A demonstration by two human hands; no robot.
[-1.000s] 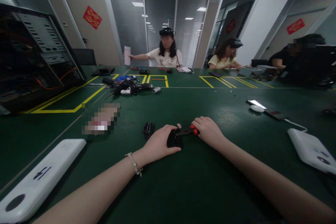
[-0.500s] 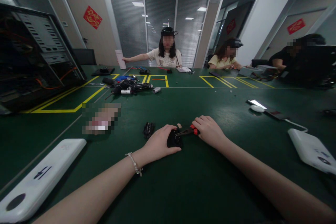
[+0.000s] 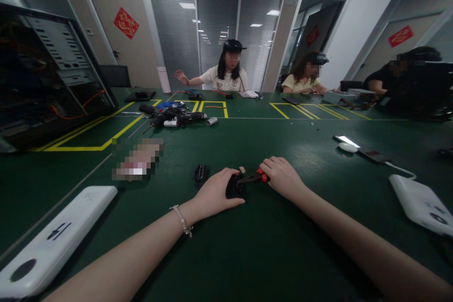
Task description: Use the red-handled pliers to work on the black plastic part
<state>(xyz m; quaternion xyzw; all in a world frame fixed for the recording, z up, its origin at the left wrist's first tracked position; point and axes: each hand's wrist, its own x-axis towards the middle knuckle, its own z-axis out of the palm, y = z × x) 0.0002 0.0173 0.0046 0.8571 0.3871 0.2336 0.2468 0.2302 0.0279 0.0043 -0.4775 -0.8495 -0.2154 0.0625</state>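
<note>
My left hand [image 3: 217,191] is curled around a small black part [image 3: 235,189], holding it against the green table [image 3: 219,255]. Red-handled pliers [image 3: 252,178] are gripped in my right hand [image 3: 283,174], their dark jaws pointing left and reaching the black part. Whether the jaws are clamped on it is too small to tell. Just beyond lies a small beige piece [image 3: 242,169]. Left of my left hand sits a black ribbed component [image 3: 201,175].
A white device [image 3: 81,217] lies at left, near a blurred-out flat object [image 3: 139,159]. Black tools [image 3: 170,115] are heaped farther back. An open computer case [image 3: 56,61] stands far left. A white power bank [image 3: 417,200] is at right. Co-workers sit across the table.
My hands, the pliers and the black part stay nearly in place. Across the table, a person has let go of the pale bottle and drawn the hand away from it.
</note>
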